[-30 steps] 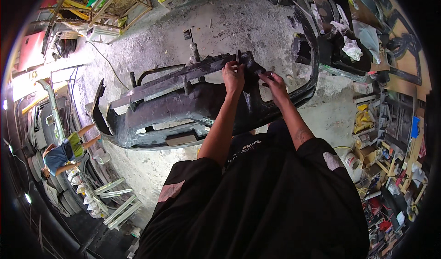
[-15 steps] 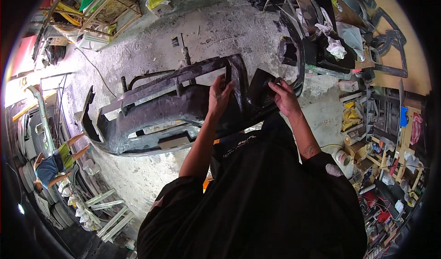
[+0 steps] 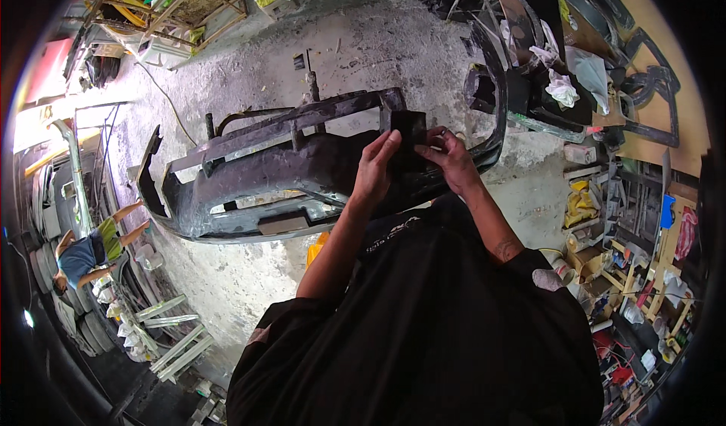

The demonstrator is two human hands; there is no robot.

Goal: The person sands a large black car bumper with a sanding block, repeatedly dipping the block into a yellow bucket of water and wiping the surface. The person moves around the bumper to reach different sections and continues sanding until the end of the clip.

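Between my two hands is a thin, flat black sheet [image 3: 409, 133] that looks like sandpaper. The fingers of my left hand [image 3: 375, 167] pinch its left edge, thumb toward me. From the other side my right hand [image 3: 456, 163] grips its lower right part with bent fingers. Behind and below the sheet lies a dark car bumper [image 3: 310, 161], its surface scuffed and patchy, with long openings along it. The sheet and my hands hide part of the bumper's right end.
The bumper rests on a stand whose post [image 3: 312, 86] shows behind it. Dark car parts and crumpled plastic [image 3: 561, 88] are piled at the far right. Cluttered shelves [image 3: 643, 267] line the right. At the left, another person [image 3: 87, 256] is beside stacked parts. A cable [image 3: 162, 93] crosses the floor.
My left hand has moved right from over the bumper and taken the sheet's left edge. My right hand has brought the sheet left, and it now stands more upright.
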